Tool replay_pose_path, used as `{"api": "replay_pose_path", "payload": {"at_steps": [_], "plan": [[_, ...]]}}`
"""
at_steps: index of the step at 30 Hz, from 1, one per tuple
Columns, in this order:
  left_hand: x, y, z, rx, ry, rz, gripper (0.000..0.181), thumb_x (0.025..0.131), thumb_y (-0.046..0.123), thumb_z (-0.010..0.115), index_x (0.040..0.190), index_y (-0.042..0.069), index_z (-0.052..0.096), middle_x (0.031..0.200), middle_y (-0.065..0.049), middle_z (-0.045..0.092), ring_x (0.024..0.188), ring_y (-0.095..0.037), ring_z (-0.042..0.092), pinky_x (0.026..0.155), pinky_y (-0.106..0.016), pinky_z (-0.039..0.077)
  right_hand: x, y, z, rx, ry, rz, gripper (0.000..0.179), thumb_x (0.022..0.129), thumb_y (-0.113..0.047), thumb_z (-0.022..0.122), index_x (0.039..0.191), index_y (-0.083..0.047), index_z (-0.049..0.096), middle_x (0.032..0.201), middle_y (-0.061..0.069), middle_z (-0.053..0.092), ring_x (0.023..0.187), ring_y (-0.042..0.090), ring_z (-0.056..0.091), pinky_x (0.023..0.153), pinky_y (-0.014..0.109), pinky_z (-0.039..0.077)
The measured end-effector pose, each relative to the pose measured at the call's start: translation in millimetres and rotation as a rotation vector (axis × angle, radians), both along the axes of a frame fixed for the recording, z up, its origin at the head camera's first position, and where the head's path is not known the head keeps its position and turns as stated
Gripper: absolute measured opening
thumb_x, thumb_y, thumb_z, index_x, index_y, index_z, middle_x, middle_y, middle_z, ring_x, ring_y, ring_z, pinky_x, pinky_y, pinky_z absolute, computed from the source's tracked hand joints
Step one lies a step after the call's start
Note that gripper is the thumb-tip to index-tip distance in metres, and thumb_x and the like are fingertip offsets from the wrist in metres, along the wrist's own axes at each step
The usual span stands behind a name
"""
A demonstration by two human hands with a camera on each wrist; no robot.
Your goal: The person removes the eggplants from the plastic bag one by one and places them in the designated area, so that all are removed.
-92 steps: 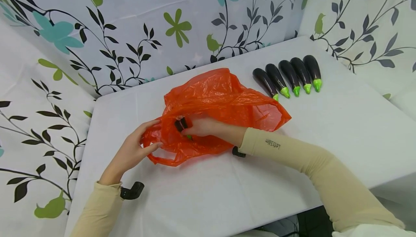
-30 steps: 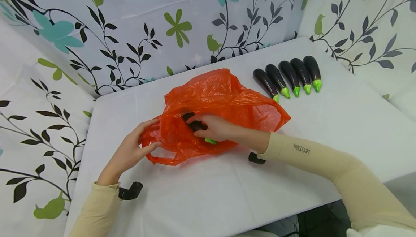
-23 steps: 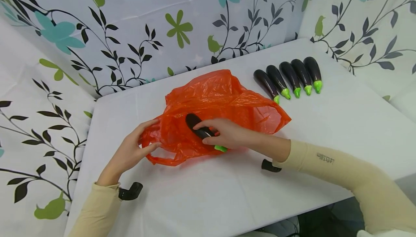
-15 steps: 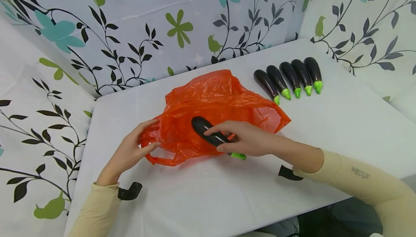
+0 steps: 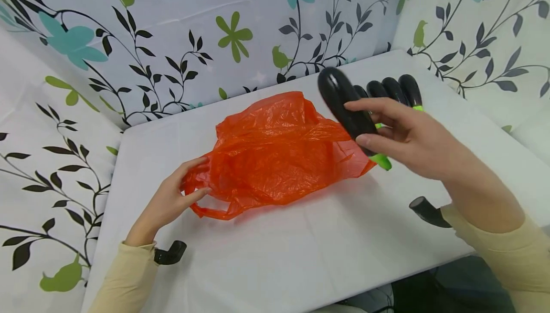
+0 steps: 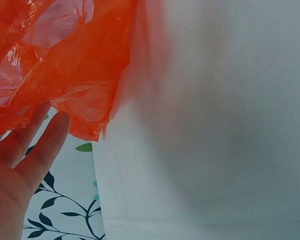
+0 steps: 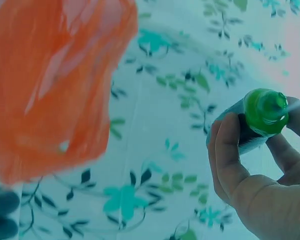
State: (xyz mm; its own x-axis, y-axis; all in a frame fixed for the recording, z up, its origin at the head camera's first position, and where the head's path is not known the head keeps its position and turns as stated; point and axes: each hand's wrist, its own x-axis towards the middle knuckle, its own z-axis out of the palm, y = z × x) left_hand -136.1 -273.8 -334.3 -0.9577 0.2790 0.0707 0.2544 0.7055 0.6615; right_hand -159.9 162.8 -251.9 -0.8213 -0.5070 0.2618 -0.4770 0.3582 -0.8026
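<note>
My right hand [image 5: 417, 141] grips a dark, glossy eggplant [image 5: 343, 98] with a bright green stem end, raised over the right side of an orange-red plastic bag [image 5: 275, 160]. In the right wrist view the eggplant's green cap [image 7: 265, 112] points toward the camera, with fingers and thumb around its body. At the bag's left side my left hand [image 5: 176, 189] rests with fingers and thumb spread apart against the plastic near a handle loop. The left wrist view shows straight fingers [image 6: 47, 142] touching the bag [image 6: 85, 70]. The bag lies slack with its mouth facing me.
Several more eggplants [image 5: 410, 89] lie in a row at the table's back right, partly hidden behind the held one and my right hand. A white cloth covers the table [image 5: 266, 251]. A leaf-patterned curtain [image 5: 180, 41] stands along the back and sides.
My right hand drew the eggplant out of the bag, then lifted it up and to the right, toward the row. My left hand has stayed at the bag's left side.
</note>
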Motion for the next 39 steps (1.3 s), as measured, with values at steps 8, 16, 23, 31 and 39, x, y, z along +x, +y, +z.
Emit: {"api": "replay_pose_path", "payload": {"at_steps": [8, 16, 23, 31, 39], "plan": [[1.6, -1.1, 1.9, 0.0, 0.002, 0.001, 0.063, 0.083, 0.011, 0.068, 0.138, 0.013, 0.038, 0.134, -0.007, 0.047, 0.109, -0.02, 0.052, 0.081, -0.02, 0.051, -19.5, 42, -6.2, 0.071, 0.009, -0.294, 0.051, 0.09, -0.017, 0.059, 0.137, -0.027, 0.043, 0.118, 0.004, 0.051, 0.088, 0.005, 0.058, 0.068, 0.008, 0.048], [1.6, -2.4, 1.6, 0.006, -0.008, 0.003, 0.063, 0.083, 0.013, 0.067, 0.139, 0.015, 0.038, 0.133, -0.007, 0.047, 0.11, -0.02, 0.051, 0.08, -0.013, 0.048, -36.4, 63, -30.1, 0.247, -0.087, -0.403, 0.052, 0.09, -0.036, 0.057, 0.139, -0.033, 0.038, 0.122, 0.01, 0.05, 0.094, 0.012, 0.055, 0.062, 0.014, 0.047], [1.8, -2.5, 1.7, 0.006, -0.003, -0.001, 0.062, 0.083, 0.012, 0.067, 0.138, 0.015, 0.038, 0.133, -0.007, 0.047, 0.11, -0.02, 0.051, 0.08, -0.015, 0.049, -55.5, 85, -64.7, 0.401, -0.171, -0.358, 0.057, 0.089, -0.042, 0.055, 0.141, -0.029, 0.034, 0.122, 0.015, 0.048, 0.094, 0.03, 0.051, 0.057, 0.026, 0.048], [2.0, -2.1, 4.1, -0.006, -0.002, 0.0, 0.061, 0.084, 0.014, 0.067, 0.138, 0.018, 0.039, 0.133, -0.003, 0.047, 0.112, -0.018, 0.05, 0.083, -0.014, 0.047, -69.6, 100, -105.4, 0.462, -0.306, -0.298, 0.057, 0.09, -0.043, 0.054, 0.14, -0.026, 0.034, 0.139, 0.021, 0.031, 0.113, 0.039, 0.039, 0.075, 0.045, 0.052], [3.7, -2.6, 4.4, -0.006, 0.001, 0.004, 0.062, 0.083, 0.013, 0.067, 0.138, 0.017, 0.039, 0.132, -0.004, 0.048, 0.111, -0.018, 0.051, 0.083, -0.013, 0.047, -74.4, 109, -126.0, 0.513, -0.341, -0.288, 0.056, 0.089, -0.043, 0.055, 0.139, -0.024, 0.036, 0.139, 0.023, 0.031, 0.118, 0.043, 0.033, 0.085, 0.059, 0.044]]}}
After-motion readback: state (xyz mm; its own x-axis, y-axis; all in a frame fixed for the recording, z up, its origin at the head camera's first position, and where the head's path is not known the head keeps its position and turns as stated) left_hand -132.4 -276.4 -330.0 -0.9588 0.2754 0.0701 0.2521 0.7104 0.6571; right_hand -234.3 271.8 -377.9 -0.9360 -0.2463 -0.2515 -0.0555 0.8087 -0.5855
